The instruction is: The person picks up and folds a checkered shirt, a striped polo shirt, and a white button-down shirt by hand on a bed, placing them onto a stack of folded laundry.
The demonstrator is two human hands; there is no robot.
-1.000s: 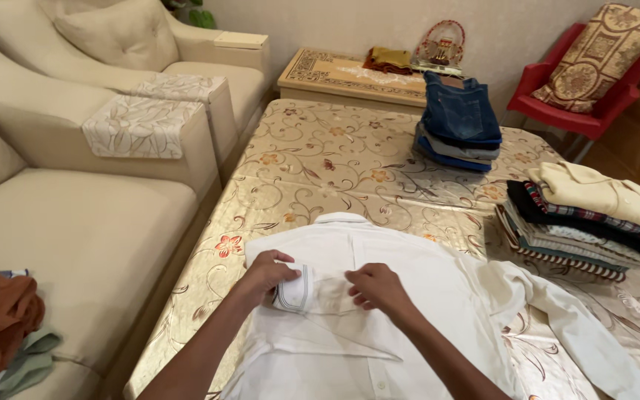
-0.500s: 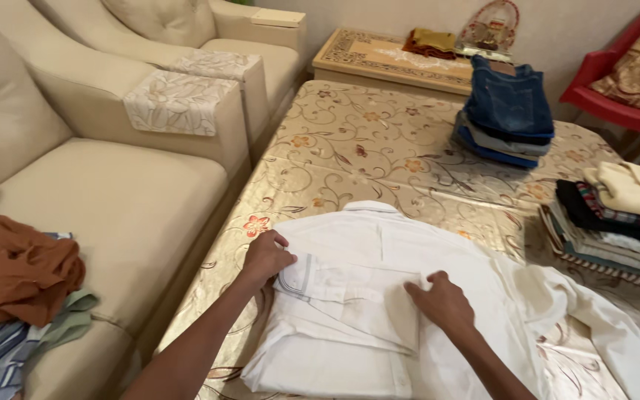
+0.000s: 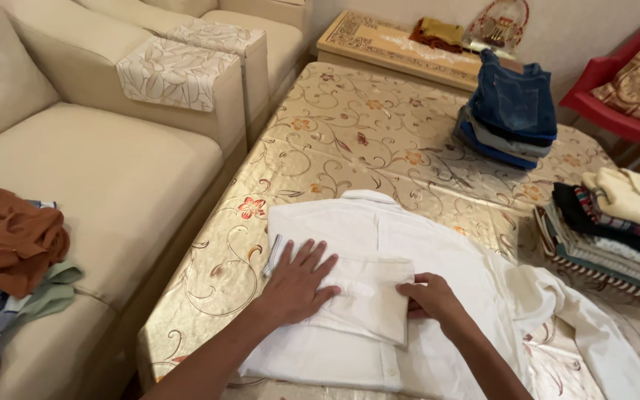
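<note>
Pressing flat, left hand [image 3: 299, 280] splays on white shirt [image 3: 379, 296]; right hand [image 3: 427, 296] seemingly pinches its sleeve.

White shirt [image 3: 379, 296]: lower hem runs off the bottom edge, right sleeve trails out past the lower right corner, and the fabric under the left hand [image 3: 298, 281] and right hand [image 3: 427, 296] is covered; both forearms cut off at the bottom. Stack of folded clothes [image 3: 609, 230] and red chair [image 3: 616, 96] are clipped by the right edge; the crumpled clothes on the sofa [image 3: 9, 252] are clipped at left. Ornament [image 3: 501, 22] at the top edge is cut off, too small to identify
</note>
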